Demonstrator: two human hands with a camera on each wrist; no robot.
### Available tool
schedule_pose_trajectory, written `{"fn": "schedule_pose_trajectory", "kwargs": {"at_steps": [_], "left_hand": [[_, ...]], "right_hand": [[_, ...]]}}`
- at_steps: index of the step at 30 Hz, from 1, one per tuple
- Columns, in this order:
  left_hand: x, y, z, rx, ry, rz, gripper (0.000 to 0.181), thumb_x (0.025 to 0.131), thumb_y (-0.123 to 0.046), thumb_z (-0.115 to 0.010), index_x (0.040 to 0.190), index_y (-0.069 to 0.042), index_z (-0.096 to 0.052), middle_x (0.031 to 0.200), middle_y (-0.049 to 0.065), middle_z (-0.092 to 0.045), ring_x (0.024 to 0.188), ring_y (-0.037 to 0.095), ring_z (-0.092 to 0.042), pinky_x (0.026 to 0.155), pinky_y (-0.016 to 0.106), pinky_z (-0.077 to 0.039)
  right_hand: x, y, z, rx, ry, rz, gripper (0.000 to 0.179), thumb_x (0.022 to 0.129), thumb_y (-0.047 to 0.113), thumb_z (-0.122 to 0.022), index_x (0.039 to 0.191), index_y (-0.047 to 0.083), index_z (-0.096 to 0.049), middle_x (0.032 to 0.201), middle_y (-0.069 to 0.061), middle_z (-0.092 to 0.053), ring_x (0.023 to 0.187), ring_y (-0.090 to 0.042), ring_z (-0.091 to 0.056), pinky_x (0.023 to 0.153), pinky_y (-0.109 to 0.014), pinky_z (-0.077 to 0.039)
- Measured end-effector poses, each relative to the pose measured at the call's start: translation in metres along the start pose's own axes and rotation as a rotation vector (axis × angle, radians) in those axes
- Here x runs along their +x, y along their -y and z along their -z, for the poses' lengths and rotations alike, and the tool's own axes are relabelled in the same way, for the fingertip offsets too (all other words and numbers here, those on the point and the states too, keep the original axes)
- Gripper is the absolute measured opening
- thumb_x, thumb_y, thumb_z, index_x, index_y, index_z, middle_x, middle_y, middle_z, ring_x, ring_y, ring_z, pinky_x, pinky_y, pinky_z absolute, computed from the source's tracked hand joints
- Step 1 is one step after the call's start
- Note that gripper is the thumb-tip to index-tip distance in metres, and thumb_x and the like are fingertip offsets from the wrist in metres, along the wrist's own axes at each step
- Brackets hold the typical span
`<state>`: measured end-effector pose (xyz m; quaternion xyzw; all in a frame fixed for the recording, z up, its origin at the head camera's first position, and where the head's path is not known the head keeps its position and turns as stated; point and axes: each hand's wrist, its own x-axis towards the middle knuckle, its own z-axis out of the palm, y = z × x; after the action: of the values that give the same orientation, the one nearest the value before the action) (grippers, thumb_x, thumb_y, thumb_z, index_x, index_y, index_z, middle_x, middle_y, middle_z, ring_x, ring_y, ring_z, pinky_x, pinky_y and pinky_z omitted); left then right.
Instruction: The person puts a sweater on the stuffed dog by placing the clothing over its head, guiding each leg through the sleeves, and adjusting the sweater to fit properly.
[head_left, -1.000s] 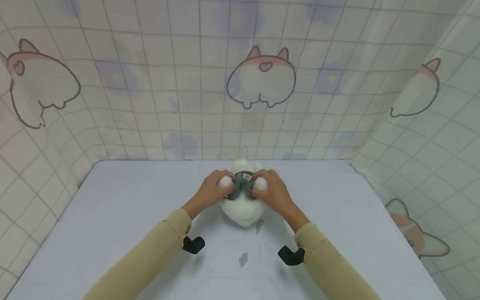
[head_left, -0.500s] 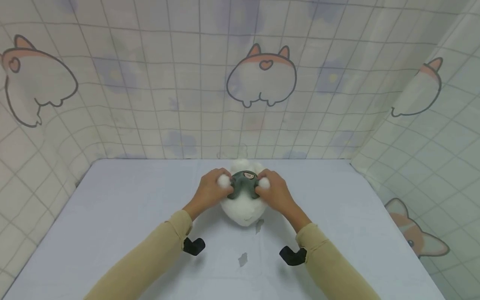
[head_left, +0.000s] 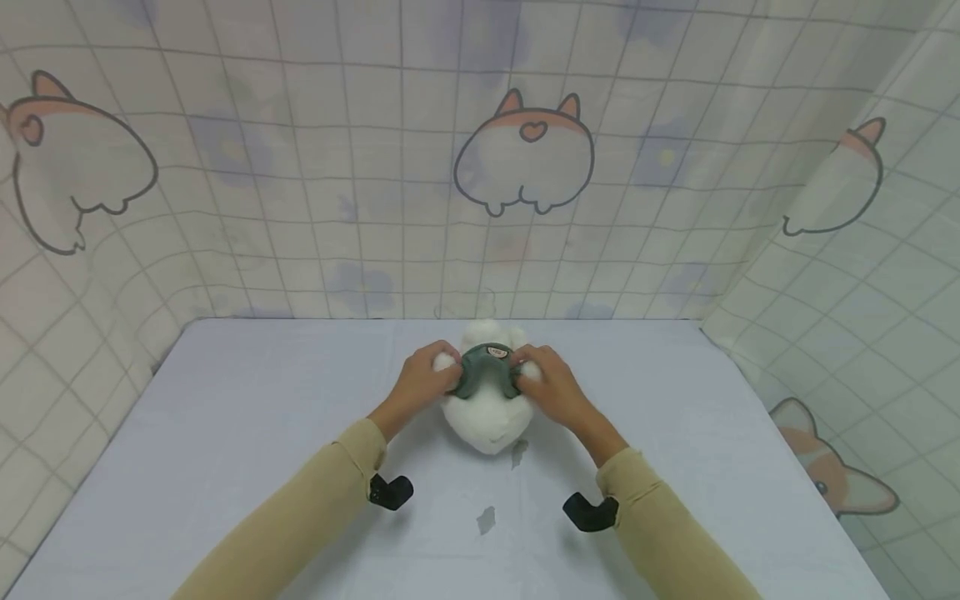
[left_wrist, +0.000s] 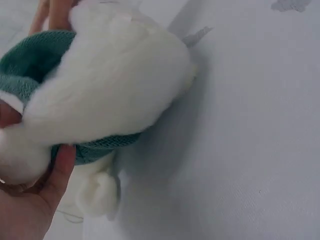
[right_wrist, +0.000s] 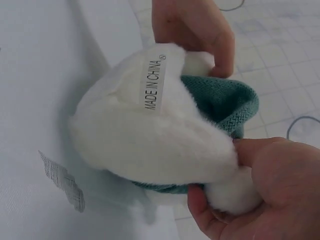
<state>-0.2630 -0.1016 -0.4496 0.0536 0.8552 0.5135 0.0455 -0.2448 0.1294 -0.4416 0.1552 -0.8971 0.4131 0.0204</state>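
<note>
A white plush toy (head_left: 487, 427) lies on the table in the head view, a green knitted garment (head_left: 480, 375) round its middle. My left hand (head_left: 423, 377) is at its left side, thumb and fingers pinching the garment's edge beside a round white limb. Opposite it, my right hand (head_left: 553, 387) pinches the garment's other edge near the second limb. The knit gapes away from the fur in the right wrist view, where a "MADE IN CHINA" tag (right_wrist: 153, 85) shows on the toy. Fur and fingers hide part of the garment in the left wrist view.
The white table (head_left: 285, 367) has grey patches (head_left: 486, 520) in front of the toy. Behind and beside it hangs a grid-patterned curtain (head_left: 360, 150) with cartoon corgis. A black wrist mount (head_left: 390, 492) sticks out from the left sleeve, another (head_left: 591, 512) from the right.
My hands have moved slightly apart. The garment, bunched in a fold between them a second ago, is now spread wider and smoother across the toy, which stays in place.
</note>
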Motion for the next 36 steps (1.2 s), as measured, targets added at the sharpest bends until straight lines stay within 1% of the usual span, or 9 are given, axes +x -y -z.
{"fn": "schedule_pose_trajectory", "kwargs": {"at_steps": [3, 5, 8, 11, 15, 20, 23, 29, 36], "left_hand": [[-0.001, -0.006, -0.003, 0.081, -0.02, -0.031, 0.032, 0.095, -0.043, -0.053, 0.096, -0.013, -0.062, 0.114, 0.007, -0.064, 0.105, 0.024, -0.058, 0.085, 0.038, -0.05], [-0.001, -0.008, -0.005, 0.102, -0.02, -0.044, 0.039, 0.095, -0.051, -0.053, 0.094, -0.012, -0.061, 0.11, 0.008, -0.064, 0.103, 0.024, -0.059, 0.084, 0.039, -0.051], [-0.001, -0.009, -0.006, 0.147, 0.0, -0.072, 0.038, 0.089, -0.049, -0.064, 0.093, -0.011, -0.058, 0.102, 0.008, -0.061, 0.092, 0.023, -0.058, 0.071, 0.033, -0.052], [-0.001, -0.009, -0.008, 0.204, 0.016, -0.103, 0.038, 0.08, -0.039, -0.077, 0.093, -0.011, -0.055, 0.098, 0.008, -0.057, 0.087, 0.022, -0.056, 0.066, 0.03, -0.051], [-0.002, -0.01, -0.01, 0.258, 0.018, -0.126, 0.041, 0.073, -0.03, -0.084, 0.093, -0.011, -0.053, 0.099, 0.009, -0.055, 0.09, 0.023, -0.055, 0.071, 0.032, -0.052], [-0.004, -0.013, -0.009, 0.247, 0.038, -0.12, 0.033, 0.08, -0.031, -0.076, 0.095, -0.012, -0.053, 0.102, 0.009, -0.055, 0.091, 0.023, -0.054, 0.07, 0.033, -0.051], [-0.005, -0.014, -0.009, 0.247, 0.051, -0.11, 0.036, 0.082, -0.038, -0.075, 0.095, -0.012, -0.053, 0.102, 0.009, -0.055, 0.09, 0.023, -0.053, 0.068, 0.032, -0.049], [-0.003, -0.006, -0.008, 0.27, 0.046, -0.117, 0.04, 0.077, -0.032, -0.08, 0.097, -0.012, -0.053, 0.103, 0.009, -0.054, 0.093, 0.023, -0.054, 0.075, 0.035, -0.05], [-0.006, -0.002, 0.007, 0.259, 0.029, -0.116, 0.026, 0.086, -0.033, -0.07, 0.096, -0.013, -0.056, 0.107, 0.009, -0.057, 0.099, 0.025, -0.055, 0.084, 0.04, -0.05]], "right_hand": [[0.0, 0.006, -0.001, 0.002, 0.012, -0.003, 0.023, 0.092, 0.013, -0.058, 0.112, 0.014, -0.069, 0.113, -0.012, -0.056, 0.106, -0.027, -0.053, 0.092, -0.048, -0.047], [0.0, 0.009, -0.001, 0.005, 0.008, -0.028, 0.025, 0.096, 0.02, -0.055, 0.114, 0.012, -0.07, 0.114, -0.012, -0.056, 0.108, -0.028, -0.054, 0.094, -0.049, -0.047], [0.001, 0.012, -0.003, -0.023, -0.011, -0.074, 0.034, 0.098, 0.037, -0.051, 0.111, 0.012, -0.07, 0.113, -0.011, -0.058, 0.106, -0.026, -0.055, 0.093, -0.048, -0.047], [0.003, 0.013, -0.006, -0.058, -0.02, -0.108, 0.034, 0.093, 0.046, -0.059, 0.101, 0.014, -0.07, 0.109, -0.01, -0.057, 0.101, -0.025, -0.056, 0.089, -0.046, -0.049], [0.005, 0.013, -0.009, -0.116, -0.035, -0.117, 0.026, 0.084, 0.036, -0.074, 0.088, 0.014, -0.061, 0.104, -0.01, -0.056, 0.095, -0.025, -0.056, 0.082, -0.043, -0.051], [0.005, 0.015, -0.014, -0.192, -0.056, -0.137, 0.025, 0.081, 0.028, -0.077, 0.086, 0.014, -0.057, 0.102, -0.01, -0.054, 0.088, -0.025, -0.056, 0.075, -0.04, -0.052], [0.003, 0.02, -0.016, -0.217, -0.053, -0.139, 0.026, 0.082, 0.03, -0.077, 0.088, 0.014, -0.057, 0.103, -0.009, -0.051, 0.085, -0.025, -0.056, 0.072, -0.039, -0.052], [-0.001, 0.028, -0.016, -0.181, -0.021, -0.112, 0.028, 0.086, 0.034, -0.072, 0.099, 0.015, -0.058, 0.112, -0.011, -0.05, 0.097, -0.028, -0.057, 0.084, -0.045, -0.052], [-0.004, 0.033, -0.013, -0.027, -0.028, -0.06, 0.042, 0.09, 0.036, -0.066, 0.122, 0.012, -0.053, 0.124, -0.012, -0.053, 0.109, -0.029, -0.055, 0.089, -0.046, -0.051]]}}
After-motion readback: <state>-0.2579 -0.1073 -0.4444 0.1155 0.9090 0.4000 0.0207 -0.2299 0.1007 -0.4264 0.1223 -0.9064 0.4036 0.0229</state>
